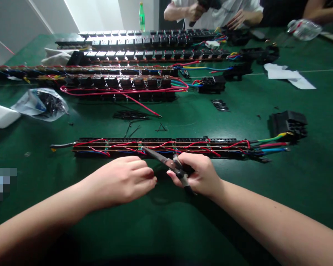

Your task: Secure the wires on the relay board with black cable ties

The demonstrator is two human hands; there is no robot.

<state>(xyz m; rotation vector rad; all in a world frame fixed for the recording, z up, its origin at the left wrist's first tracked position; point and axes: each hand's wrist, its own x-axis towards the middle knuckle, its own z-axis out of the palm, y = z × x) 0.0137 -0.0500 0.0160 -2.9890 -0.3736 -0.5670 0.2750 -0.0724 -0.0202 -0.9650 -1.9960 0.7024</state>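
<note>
My right hand [199, 173] is closed around long-nose pliers [166, 160] with black and grey handles. Their narrow jaws point up and left, the tip over the near part of a long black wiring strip [158, 147]. Red and blue wires, copper-coloured rods and small green boards run along this strip, which lies crosswise on the green table. Just in front of it, my left hand [130, 179] is closed with curled fingers; whatever is inside them is hidden. Coloured wires leave the strip's right end beside a black connector block [288, 123].
Behind lie several similar black strips [144, 55], one with a red wire loop [122, 91]. A plastic bag [43, 103] of black pieces, loose black ties [130, 114] and white paper [290, 75] are scattered around. Across the table, a person's hands [197, 12] hold a dark tool.
</note>
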